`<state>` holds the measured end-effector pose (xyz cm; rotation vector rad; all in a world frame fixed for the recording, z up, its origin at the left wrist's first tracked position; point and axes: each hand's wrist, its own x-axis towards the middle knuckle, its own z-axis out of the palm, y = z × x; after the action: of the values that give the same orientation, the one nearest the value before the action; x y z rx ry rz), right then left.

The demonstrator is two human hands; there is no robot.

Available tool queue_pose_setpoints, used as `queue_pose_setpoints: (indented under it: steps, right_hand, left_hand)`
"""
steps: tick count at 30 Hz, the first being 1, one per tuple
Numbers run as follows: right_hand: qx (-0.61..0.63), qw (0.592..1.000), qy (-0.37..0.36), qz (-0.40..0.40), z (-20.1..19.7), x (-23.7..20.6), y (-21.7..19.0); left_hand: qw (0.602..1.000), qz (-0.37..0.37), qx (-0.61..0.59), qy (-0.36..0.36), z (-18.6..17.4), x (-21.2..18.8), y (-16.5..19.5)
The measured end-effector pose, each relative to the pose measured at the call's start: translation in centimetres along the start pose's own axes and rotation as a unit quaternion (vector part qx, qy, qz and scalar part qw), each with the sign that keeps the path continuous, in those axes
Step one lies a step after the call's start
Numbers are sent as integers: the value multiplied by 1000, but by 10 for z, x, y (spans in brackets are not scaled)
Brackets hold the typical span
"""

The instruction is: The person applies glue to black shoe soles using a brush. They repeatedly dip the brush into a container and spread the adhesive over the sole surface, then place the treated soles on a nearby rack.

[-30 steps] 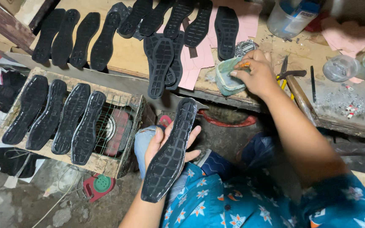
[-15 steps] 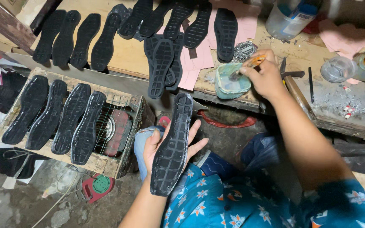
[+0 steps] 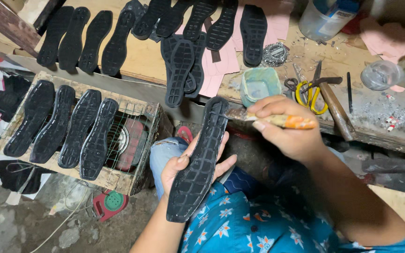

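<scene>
A small green tub of pale glue sits on the bench; a clear cup stands farther right. The left hand cradles a black sole from below, fingers curled round its edges. The right hand is closed on a brush, its tip touching the sole's top end.

Worn wooden workbench, dusty concrete floor
</scene>
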<state>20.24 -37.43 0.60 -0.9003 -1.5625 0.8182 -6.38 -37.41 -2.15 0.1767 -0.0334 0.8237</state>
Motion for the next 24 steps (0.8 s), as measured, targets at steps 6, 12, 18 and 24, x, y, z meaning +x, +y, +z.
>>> queue_pose_setpoints:
  steps: [6,12,18,24]
  right_hand:
    - [-89,995,-37,-12,12,-12,-21]
    - [-128,991,-35,-23,17,-11,-25]
    - [-131,982,121,-68,11,-1,-19]
    - [-155,980,120,-40,14,8,-18]
  left_hand:
    - [1000,3,-1,8,-4,-3,0]
    - [1000,-15,2,-9,-8,-2,0]
    - [997,-71,-29,-23,-13,-4,1]
    - [994,-107,-25,-25,-17,-3,-1]
